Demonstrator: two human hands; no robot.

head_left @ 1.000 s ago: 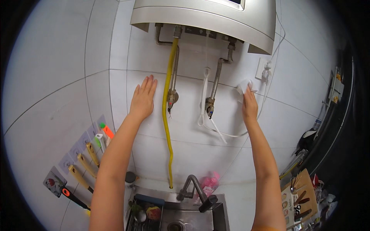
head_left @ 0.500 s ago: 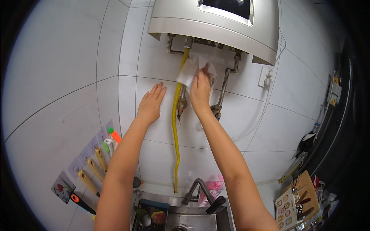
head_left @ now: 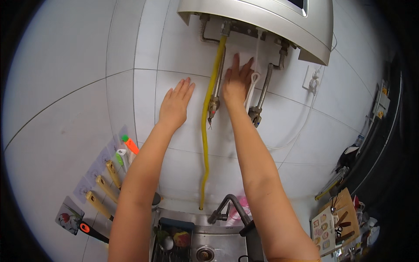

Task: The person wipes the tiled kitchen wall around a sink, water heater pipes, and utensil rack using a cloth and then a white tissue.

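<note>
My left hand (head_left: 174, 105) lies flat on the white tiled wall, fingers stretched out, left of the yellow gas hose (head_left: 207, 144). My right hand (head_left: 237, 83) reaches up under the silver water heater (head_left: 257, 15), its fingers spread against the wall. It sits between a corrugated metal pipe (head_left: 217, 83) with a valve at its lower end and a looped white cord (head_left: 255, 78). Beyond the cord runs a second corrugated pipe (head_left: 264, 89). No cloth can be made out at my right hand; white tile and blur make the spot under its fingers hard to read.
Below stand a steel sink (head_left: 220, 242), a dark faucet (head_left: 231, 201) and a pink bottle (head_left: 239, 212). Wooden-handled tools (head_left: 98, 204) hang on the left wall. A plugged wall socket (head_left: 311, 78) is at right, above a knife block (head_left: 347, 218).
The white cloth that was in my right hand no longer shows, and that hand's fingers are now spread. The view has shifted, so the heater sits higher and further right. My left hand stays flat.
</note>
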